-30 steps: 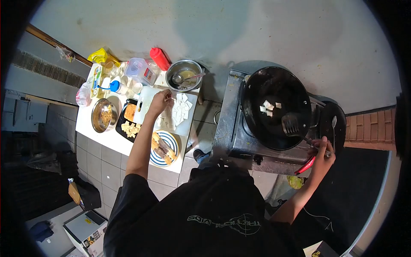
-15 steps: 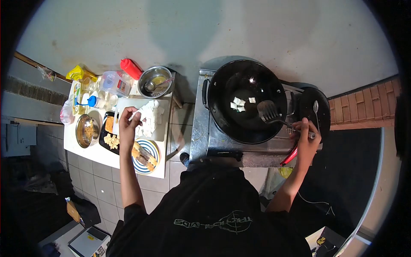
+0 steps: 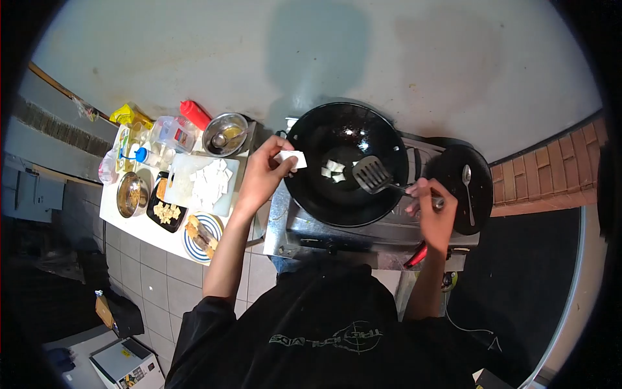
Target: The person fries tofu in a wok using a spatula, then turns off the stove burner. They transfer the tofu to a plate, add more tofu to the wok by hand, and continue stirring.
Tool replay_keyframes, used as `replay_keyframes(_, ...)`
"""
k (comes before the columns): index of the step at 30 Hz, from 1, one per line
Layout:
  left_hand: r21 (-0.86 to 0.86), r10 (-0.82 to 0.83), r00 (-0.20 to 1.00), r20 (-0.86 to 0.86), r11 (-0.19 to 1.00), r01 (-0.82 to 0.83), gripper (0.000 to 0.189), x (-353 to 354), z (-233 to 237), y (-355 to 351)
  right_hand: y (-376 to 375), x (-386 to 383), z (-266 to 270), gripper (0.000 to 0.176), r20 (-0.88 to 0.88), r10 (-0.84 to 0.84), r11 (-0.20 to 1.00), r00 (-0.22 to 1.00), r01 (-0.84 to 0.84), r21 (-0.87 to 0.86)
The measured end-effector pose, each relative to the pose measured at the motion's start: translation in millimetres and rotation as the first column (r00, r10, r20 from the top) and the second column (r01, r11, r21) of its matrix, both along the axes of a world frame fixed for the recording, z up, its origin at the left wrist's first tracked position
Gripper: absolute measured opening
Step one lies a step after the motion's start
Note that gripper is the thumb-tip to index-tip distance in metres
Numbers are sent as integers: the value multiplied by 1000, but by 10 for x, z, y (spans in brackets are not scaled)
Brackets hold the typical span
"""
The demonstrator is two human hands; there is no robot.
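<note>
My left hand pinches a white square wrapper at the left rim of the black wok. A few white pieces lie in the wok's middle. My right hand grips the handle of a slotted metal spatula, its blade resting inside the wok to the right of the pieces. More white squares are piled on a cutting board on the small white table to the left.
The wok sits on a steel stove. A black lid with a spoon lies at the right. On the table stand a steel bowl, a red bottle, a striped plate, a black tray and a metal dish.
My left hand picked a white square off the cutting board and carried it right to the wok's rim. The view swung left; my right hand kept the spatula in the wok.
</note>
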State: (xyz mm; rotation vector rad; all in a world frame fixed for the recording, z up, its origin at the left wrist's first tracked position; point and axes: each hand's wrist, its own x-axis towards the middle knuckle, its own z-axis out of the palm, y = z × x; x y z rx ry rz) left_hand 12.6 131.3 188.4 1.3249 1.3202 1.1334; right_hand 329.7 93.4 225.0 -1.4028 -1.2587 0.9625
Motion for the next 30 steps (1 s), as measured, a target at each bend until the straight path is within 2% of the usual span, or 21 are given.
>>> replay_keyframes(2,10,-36,991,-133,999,37,15,178,-59,128,29,79,-34,29,-1,12,1000,1000,-12,6)
replay_keyframes(3,5,-47,988,-146,999,48,18,266,-81,197,34,123,-51,30,1,38,999,999,-38,7)
replay_keyframes(6,-3,-94,996,-1,996,94,19,438,-358,464,54,220,-72,31,10,52,999,999,-52,-7)
replay_keyframes(10,-53,-133,989,-68,990,129,19,547,-488,651,74,316,-103,32,60,67,997,996,-70,36)
replay_keyframes(12,5,-51,966,-254,999,54,18,628,-490,708,87,350,-148,31,11,91,994,996,-91,62)
replay_keyframes(13,4,-56,963,-264,998,59,18,648,-481,745,89,385,-165,33,47,128,991,991,-130,42)
replay_keyframes(15,78,-10,888,-459,996,51,17,691,-466,842,93,385,-179,32,20,105,993,994,-106,49)
replay_keyframes(16,81,-14,886,-463,995,58,17,711,-481,899,101,388,-179,30,3,88,995,996,-88,56)
replay_keyframes(18,135,32,777,-629,989,68,21,753,-500,984,108,417,-180,30,21,89,994,996,-90,55)
replay_keyframes(19,136,29,776,-631,988,74,21,779,-501,1014,110,431,-184,30,42,97,994,994,-99,50)
replay_keyframes(21,100,27,695,-719,993,65,20,819,-517,1044,106,450,-196,30,44,96,994,994,-98,58)
replay_keyframes(22,100,26,693,-720,993,66,20,825,-560,1062,110,455,-201,30,48,99,993,994,-102,66)
replay_keyframes(24,212,78,679,-730,971,115,16,841,-633,1097,112,456,-214,30,36,95,993,995,-97,63)
replay_keyframes(28,217,82,670,-738,969,121,14,853,-605,1078,113,472,-228,30,14,93,993,996,-94,74)
replay_keyframes(30,283,117,721,-683,952,114,16,831,-598,1055,127,478,-243,30,14,92,993,996,-93,78)
